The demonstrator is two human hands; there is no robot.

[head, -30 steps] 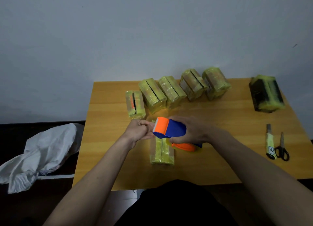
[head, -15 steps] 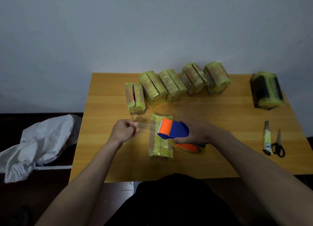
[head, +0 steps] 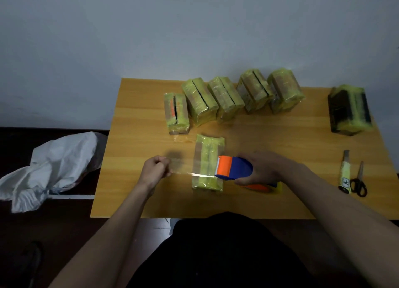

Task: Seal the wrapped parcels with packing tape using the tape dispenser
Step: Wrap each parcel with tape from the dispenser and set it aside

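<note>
Right hand (head: pixel 264 171) has its grip wrapped around the blue and orange tape dispenser (head: pixel 234 168), orange end pointing left, long axis running side to side. A strip of clear tape (head: pixel 192 174) stretches out of it leftward, and the left hand (head: pixel 154 171) has its grip closed in a pinch on the free end. Directly under that stretched strip sits the yellow wrapped parcel (head: pixel 208 165), lying flat with its long axis pointing away from the person, so the tape crosses it. Just beyond it, a row of five more wrapped parcels (head: pixel 228 98) stands toward the far edge. Far right of the dispenser grip there's a darker parcel (head: pixel 349 110), then a utility knife (head: pixel 345 172) and scissors (head: pixel 358 182) side by side. The knife has a label but I can't read it. Worktop (head: pixel 291 136) is orange-ish wood grain against a plain pale wall (head: pixel 194 28). Off its left edge, a crumpled white bag (head: pixel 47 166).
</note>
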